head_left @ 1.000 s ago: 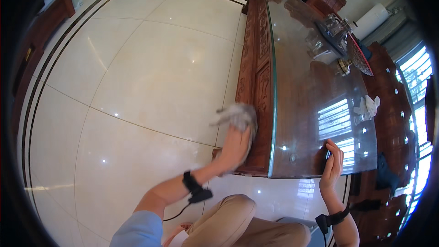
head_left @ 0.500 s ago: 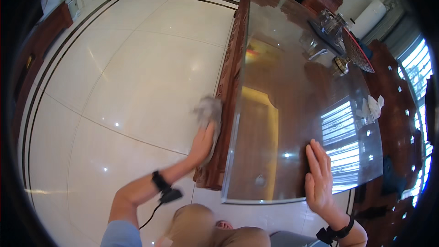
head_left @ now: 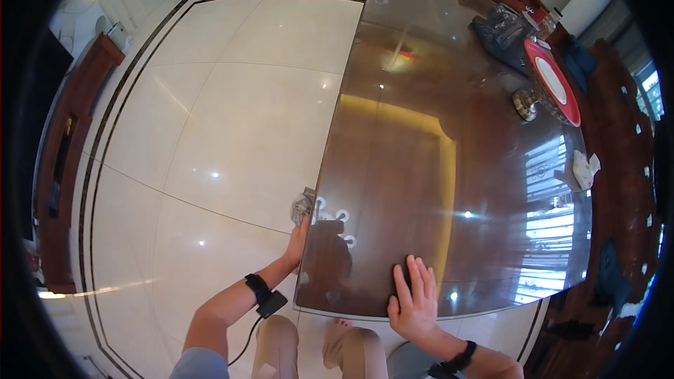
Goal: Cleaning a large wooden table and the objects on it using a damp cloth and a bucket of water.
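A rumpled grey cloth (head_left: 302, 208) shows beside the left edge of a long dark wooden table (head_left: 393, 189) with a glossy top. My left hand (head_left: 299, 238) is shut on the cloth, low against the table's side. The table edge hides part of its fingers and part of the cloth. Near the front edge, my right hand (head_left: 415, 302) lies flat on the tabletop, fingers stretched out and nothing in it.
A red-rimmed dish on a stand (head_left: 554, 84) and a dark tray (head_left: 495, 45) with glassware sit at the table's far right. A tissue pack (head_left: 584, 170) lies by the right edge. Pale tiled floor (head_left: 203, 133) spreads left; a brown sofa (head_left: 621, 168) stands right.
The view has shifted, so the table's carved left side is now hidden under the top. My left hand and cloth have gone partly behind the table edge. My right hand appears further left.
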The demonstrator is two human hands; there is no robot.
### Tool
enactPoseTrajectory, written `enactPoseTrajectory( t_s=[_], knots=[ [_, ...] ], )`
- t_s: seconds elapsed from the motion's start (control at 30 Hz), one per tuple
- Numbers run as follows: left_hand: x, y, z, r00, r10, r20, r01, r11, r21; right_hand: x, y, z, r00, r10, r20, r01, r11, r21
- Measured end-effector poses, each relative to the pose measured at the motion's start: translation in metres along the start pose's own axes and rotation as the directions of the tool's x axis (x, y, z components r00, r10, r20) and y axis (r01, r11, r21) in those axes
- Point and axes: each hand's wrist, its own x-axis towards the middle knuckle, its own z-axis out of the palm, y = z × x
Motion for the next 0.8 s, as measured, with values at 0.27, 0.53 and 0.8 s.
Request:
enactPoseTrajectory(
  t_s=[0.27,0.53,0.8],
  knots=[
    [-0.030,0.087,0.015,0.900,-0.372,0.226,0.431,0.835,-0.342,-0.006,0.010,0.002,0.999,0.044,-0.015,-0.044,0.999,0.015],
    [-0.079,0.145,0.009,0.788,-0.535,0.306,0.583,0.807,-0.089,-0.003,0.011,0.007,0.996,0.085,0.019,-0.086,0.996,0.032],
    [-0.052,0.074,0.018,0.858,-0.514,-0.018,0.513,0.858,-0.036,0.007,0.001,0.014,0.984,0.178,0.012,-0.179,0.983,0.044]
  ],
)
